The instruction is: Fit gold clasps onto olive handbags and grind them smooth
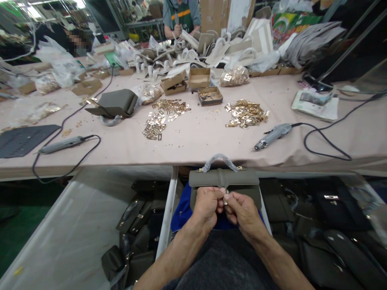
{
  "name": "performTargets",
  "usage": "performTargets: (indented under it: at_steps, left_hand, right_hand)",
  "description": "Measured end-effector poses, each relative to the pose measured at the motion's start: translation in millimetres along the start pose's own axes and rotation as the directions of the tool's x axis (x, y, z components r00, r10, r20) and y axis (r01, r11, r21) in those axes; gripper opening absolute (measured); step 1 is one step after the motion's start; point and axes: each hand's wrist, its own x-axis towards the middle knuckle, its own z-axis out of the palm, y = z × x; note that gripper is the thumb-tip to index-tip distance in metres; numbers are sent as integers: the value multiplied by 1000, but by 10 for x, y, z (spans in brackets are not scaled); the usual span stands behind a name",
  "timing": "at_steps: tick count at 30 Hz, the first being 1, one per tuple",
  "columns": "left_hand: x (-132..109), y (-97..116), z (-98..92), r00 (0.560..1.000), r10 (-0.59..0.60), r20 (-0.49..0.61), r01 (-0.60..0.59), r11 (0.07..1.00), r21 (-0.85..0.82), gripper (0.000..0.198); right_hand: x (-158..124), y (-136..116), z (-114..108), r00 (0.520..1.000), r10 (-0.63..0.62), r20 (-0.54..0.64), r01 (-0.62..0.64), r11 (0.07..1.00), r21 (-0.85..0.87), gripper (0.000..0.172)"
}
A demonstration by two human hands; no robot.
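Note:
A grey-olive handbag (205, 179) rests in my lap against the table edge, its top handle (220, 160) wrapped in clear plastic and standing up. My left hand (208, 204) is closed, thumb and fingertips pinching the end of the strap (221, 177) that runs down the middle of the flap. Right beside it, my right hand (243, 209) pinches a small shiny metal clasp (225, 203) at that strap end. The fingertips of both hands nearly touch and partly hide the clasp.
Grey electric screwdrivers (273, 136) lie right and left with trailing cords. Gold metal plates (248, 113) form piles near a small box of screws (210, 96). Another handbag (116, 102) lies at left. Bins (171, 209) of bags flank my lap. A co-worker (182, 18) stands opposite.

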Motion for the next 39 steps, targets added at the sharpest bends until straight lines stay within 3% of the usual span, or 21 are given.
performTargets:
  at_steps: [3,9,16,22,32,39]
  left_hand:
    - [-12,13,13,1000,8,2,-8,1000,17,29]
    - [5,13,-4,999,-4,-50,6,999,44,31]
    - [44,16,-54,996,6,-85,0,998,65,37]
    - [9,41,-54,998,11,-67,-8,999,32,35]
    - [27,36,-55,995,-19,-99,18,1000,-8,29]
    - [7,93,-53,998,-1,-56,4,999,41,30]
  right_hand:
    - [-20,38,43,999,46,-25,-43,990,132,51]
    - [-23,98,83,998,54,-11,-50,973,226,53]
    - [1,93,1,991,-102,-83,105,994,40,44]
    - [-19,14,56,998,-45,-40,53,973,225,42]
    - [-65,-21,39,999,13,-50,3,952,305,41]
    - [-73,-78,38,989,90,116,-122,942,314,40]
